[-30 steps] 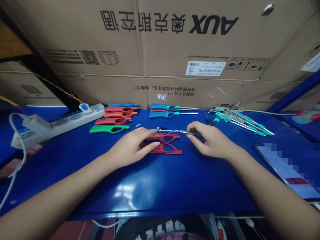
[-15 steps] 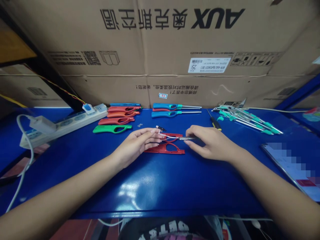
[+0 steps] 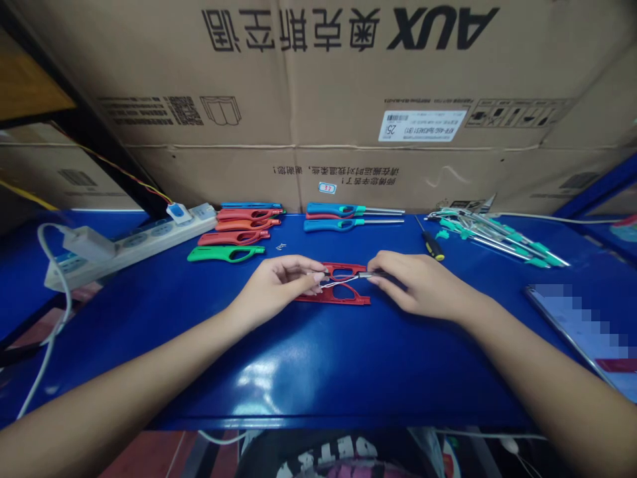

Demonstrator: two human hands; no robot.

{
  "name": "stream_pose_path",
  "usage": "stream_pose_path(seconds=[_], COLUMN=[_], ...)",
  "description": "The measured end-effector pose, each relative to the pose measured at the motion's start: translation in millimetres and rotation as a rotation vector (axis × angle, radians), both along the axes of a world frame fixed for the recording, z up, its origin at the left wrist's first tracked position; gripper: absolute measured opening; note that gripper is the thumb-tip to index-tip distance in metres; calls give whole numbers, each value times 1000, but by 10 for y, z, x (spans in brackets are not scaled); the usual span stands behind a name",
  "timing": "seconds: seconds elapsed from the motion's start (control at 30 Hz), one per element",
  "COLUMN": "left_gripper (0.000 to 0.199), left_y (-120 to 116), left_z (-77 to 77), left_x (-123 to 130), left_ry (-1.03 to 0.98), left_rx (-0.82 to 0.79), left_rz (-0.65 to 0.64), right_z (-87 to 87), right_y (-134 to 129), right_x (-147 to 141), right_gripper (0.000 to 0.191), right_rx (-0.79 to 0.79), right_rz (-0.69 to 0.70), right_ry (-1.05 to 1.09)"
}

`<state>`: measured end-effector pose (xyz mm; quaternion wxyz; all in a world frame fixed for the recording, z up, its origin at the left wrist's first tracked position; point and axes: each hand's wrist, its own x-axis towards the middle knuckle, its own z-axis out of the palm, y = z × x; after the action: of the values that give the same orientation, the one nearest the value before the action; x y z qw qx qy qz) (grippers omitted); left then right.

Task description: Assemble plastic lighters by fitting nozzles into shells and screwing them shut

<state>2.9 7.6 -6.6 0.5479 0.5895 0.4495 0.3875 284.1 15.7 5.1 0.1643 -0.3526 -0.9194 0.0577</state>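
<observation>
My left hand [image 3: 283, 282] pinches a small black part [image 3: 326, 273] at its fingertips, with a thin white wire [image 3: 341, 282] running beside it. The wire leads right to a metal tube [image 3: 365, 274], whose end is gripped between the thumb and fingers of my right hand [image 3: 423, 282]; the rest of the tube is hidden. Under the hands lie two red lighter shell halves [image 3: 355, 300], partly covered by my left fingers.
Several coloured lighter shells [image 3: 226, 253] lie at the back left beside a power strip [image 3: 144, 239]. Assembled lighters [image 3: 328, 226] sit at the back middle. Rightward are a screwdriver [image 3: 434, 247], a pile of metal tubes [image 3: 502, 239] and a phone [image 3: 572, 332]. A cardboard box [image 3: 249, 159] stands behind.
The small black part that lay on the table behind my left hand is now at its fingertips. My left hand has turned slightly; my right hand keeps the metal tube.
</observation>
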Motion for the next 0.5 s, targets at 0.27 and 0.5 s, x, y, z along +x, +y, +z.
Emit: stream_pose_path(seconds=[0.27, 0.5], left_gripper=[35, 36], left_y=[-1, 34], left_z=[-53, -86], left_x=[-29, -28], left_ry=[72, 82], left_rx=[93, 31], left_rz=[-36, -79], right_z=[-2, -7], right_y=[-5, -2], right_x=[5, 7], right_gripper=[17, 16], right_rx=[-34, -61], right_rz=[-95, -88], right_ry=[-8, 36])
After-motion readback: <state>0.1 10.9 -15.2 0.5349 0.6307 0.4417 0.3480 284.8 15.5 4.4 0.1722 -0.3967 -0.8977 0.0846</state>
